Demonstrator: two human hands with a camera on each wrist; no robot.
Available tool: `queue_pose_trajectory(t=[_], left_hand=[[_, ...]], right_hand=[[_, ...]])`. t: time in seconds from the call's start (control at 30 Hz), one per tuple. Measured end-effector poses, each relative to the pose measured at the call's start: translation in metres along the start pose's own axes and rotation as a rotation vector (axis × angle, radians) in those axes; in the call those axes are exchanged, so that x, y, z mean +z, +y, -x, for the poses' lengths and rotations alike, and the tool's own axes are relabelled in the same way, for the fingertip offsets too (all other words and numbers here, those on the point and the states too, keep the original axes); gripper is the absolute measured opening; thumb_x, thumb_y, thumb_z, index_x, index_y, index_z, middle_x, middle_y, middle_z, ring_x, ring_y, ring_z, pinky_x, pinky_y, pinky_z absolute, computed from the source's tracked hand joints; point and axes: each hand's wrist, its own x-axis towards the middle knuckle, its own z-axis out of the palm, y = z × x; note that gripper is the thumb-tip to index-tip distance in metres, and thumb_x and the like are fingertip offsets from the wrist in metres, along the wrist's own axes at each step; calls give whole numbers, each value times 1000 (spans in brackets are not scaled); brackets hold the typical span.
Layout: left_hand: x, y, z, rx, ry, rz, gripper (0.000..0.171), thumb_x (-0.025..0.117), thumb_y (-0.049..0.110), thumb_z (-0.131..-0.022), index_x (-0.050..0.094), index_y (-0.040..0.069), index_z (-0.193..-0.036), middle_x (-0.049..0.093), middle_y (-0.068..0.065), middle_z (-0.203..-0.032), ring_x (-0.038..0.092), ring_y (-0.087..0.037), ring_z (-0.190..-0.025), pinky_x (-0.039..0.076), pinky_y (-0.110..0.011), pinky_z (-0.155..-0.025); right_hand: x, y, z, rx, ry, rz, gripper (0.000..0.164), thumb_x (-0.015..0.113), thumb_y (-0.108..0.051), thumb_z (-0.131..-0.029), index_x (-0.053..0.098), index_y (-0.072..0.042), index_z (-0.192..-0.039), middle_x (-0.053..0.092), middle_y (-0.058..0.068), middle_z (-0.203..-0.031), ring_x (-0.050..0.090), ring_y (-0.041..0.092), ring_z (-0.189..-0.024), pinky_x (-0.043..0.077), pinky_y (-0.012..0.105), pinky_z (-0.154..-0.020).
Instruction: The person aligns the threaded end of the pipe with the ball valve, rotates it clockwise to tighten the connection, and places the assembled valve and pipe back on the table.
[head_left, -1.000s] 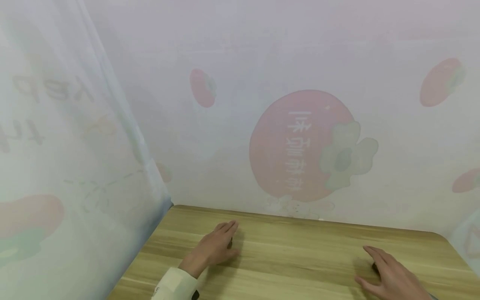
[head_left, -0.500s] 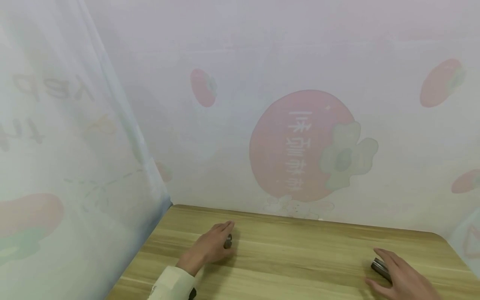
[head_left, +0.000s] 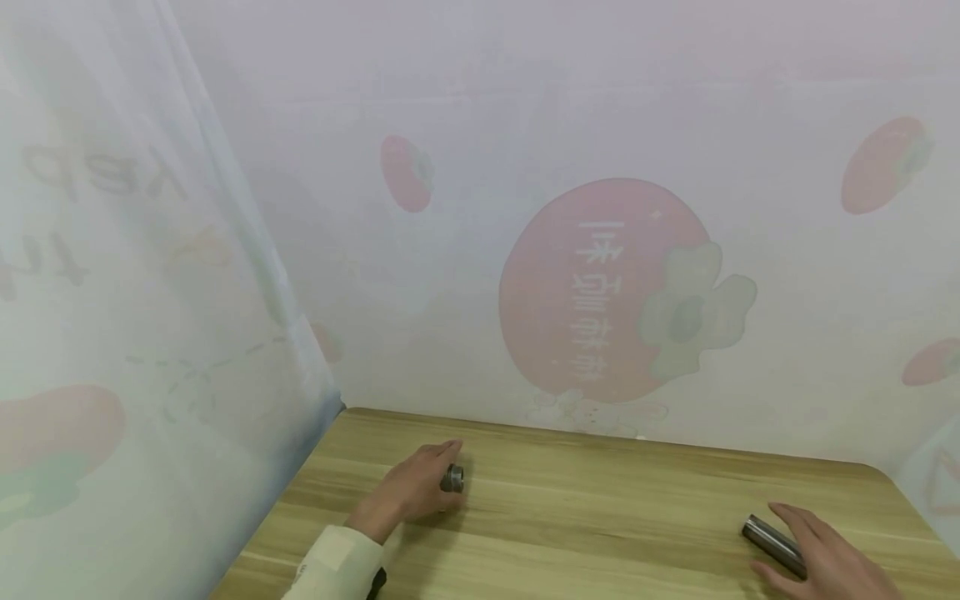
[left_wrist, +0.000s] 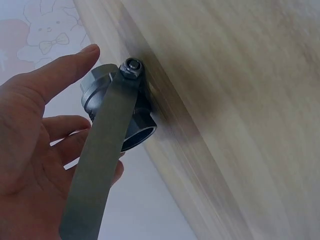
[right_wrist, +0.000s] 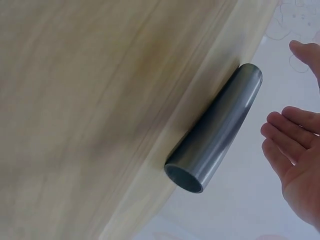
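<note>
A metal ball valve (head_left: 453, 478) lies on the wooden table near its left side. Its flat lever (left_wrist: 102, 150) points back past my left palm in the left wrist view. My left hand (head_left: 412, 487) is around the valve's left side, thumb and fingers spread; whether a fingertip touches it cannot be told. On the right of the table rests a short steel pipe (right_wrist: 217, 127), one hollow end showing. Beside the pipe my right hand (head_left: 832, 562) has its fingers extended, apart from the metal in the right wrist view (right_wrist: 300, 145).
The wood-grain table (head_left: 600, 508) has rounded back corners. Behind it hangs a pale cloth (head_left: 450, 292) printed with red fruit, and another cloth (head_left: 150, 292) drapes along the left side.
My right hand has drawn back to the right, uncovering more of the pipe. My left hand has shifted slightly left, so more of the valve shows.
</note>
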Motion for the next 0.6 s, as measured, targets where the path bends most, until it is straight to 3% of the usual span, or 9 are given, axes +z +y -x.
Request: queue_pose_trajectory(t=[0.37,0.6], left_hand=[[-5,-12,-5,23,-22,59,81,94,31,-88,58,-1,-153,64,-21,-152,61,-42,-140,49,-59,-117],[-6,-17,-7,16,-32,34,73,92,29,-90,61,0,-150,67,-18,-148,63,-39,-137,52,-56,-114]], right_hand=[[1,15,1,41,-71,7,86,87,-56,-88,62,9,-138,68,36,-127,72,50,-104,61,58,-72],[-2,16,3,87,-113,18,88,85,-58,-88,62,11,-138,68,37,-127,72,50,-104,61,59,-73]])
